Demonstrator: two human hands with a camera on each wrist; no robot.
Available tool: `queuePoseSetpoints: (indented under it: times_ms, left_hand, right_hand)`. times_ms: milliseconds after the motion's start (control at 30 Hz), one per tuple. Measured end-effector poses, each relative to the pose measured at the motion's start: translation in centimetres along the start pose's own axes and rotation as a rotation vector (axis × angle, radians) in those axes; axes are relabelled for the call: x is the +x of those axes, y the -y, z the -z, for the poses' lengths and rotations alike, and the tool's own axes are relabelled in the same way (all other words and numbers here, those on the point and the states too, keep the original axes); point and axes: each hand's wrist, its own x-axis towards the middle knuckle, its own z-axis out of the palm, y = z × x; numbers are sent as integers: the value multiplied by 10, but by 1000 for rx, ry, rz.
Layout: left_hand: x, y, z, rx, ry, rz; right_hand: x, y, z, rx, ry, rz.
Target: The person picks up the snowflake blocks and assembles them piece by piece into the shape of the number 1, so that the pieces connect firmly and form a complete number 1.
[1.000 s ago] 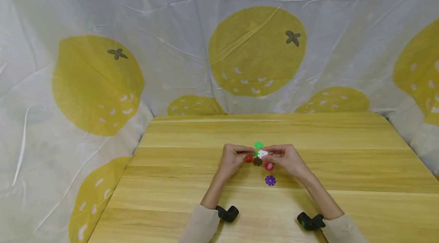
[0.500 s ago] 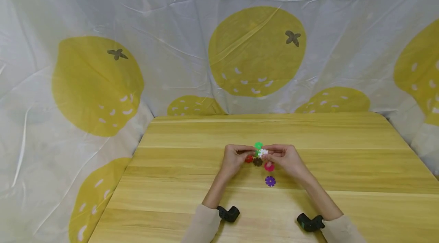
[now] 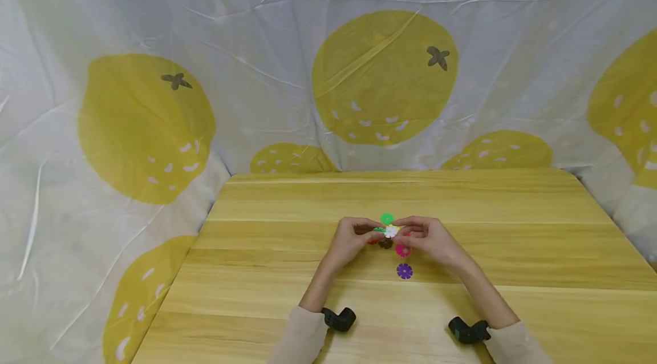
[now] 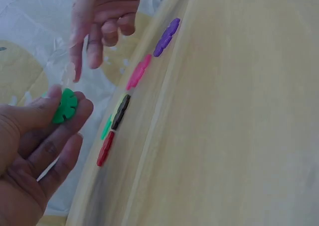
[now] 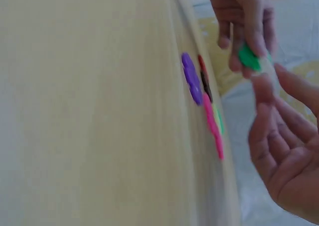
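Note:
Above the table, my left hand (image 3: 350, 241) pinches a green notched plastic disc (image 4: 65, 106) between thumb and fingers. My right hand (image 3: 434, 243) holds a white notched disc (image 3: 391, 231) with thumb and index finger. The two discs meet edge to edge between the hands, the green one seen nearly edge-on from the head view. In the right wrist view, the white disc (image 5: 267, 68) is pale and blurred beside the green one (image 5: 248, 58). Fingertips hide part of both discs.
Loose discs lie on the wooden table (image 3: 246, 273) around the hands: light green (image 3: 387, 218), red (image 4: 105, 149), dark brown (image 4: 120, 112), pink (image 3: 402, 250), purple (image 3: 404, 271) and a partly hidden yellow one. A lemon-print cloth (image 3: 267, 96) hangs behind the table.
The green disc in my left hand has turned to nearly edge-on, and the white disc has shifted slightly left and toward me. The yellow disc now shows behind it. Loose discs stay put.

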Motion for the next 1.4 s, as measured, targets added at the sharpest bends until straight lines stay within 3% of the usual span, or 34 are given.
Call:
queuePoseSetpoints:
  times_ms: [167, 300, 433, 700, 833, 967, 1100, 1233, 1400]
  left_hand:
    - [-1, 4, 8, -4, -34, 43]
    - [-1, 6, 13, -21, -32, 65]
    - [-2, 6, 14, -46, -23, 78]
    - [-4, 7, 16, -103, 19, 96]
    - [-4, 7, 15, -74, 29, 105]
    - [-4, 7, 13, -42, 86, 121]
    - [-5, 7, 12, -41, 151, 132]
    - [-5, 6, 10, -51, 168, 138]
    - [-5, 5, 10, -75, 173, 141]
  right_hand:
    - [-5, -9, 16, -70, 178, 15]
    - [-6, -19, 23, -16, 349, 53]
    - [-7, -25, 26, -22, 414, 130]
    - [-8, -19, 17, -167, 364, 123]
    - [-8, -16, 13, -225, 315, 93]
    - [-9, -14, 12, -232, 283, 60]
    - [-10, -13, 14, -202, 274, 28]
    - [-9, -12, 15, -103, 263, -5]
    - [-5, -12, 14, 38, 145, 22]
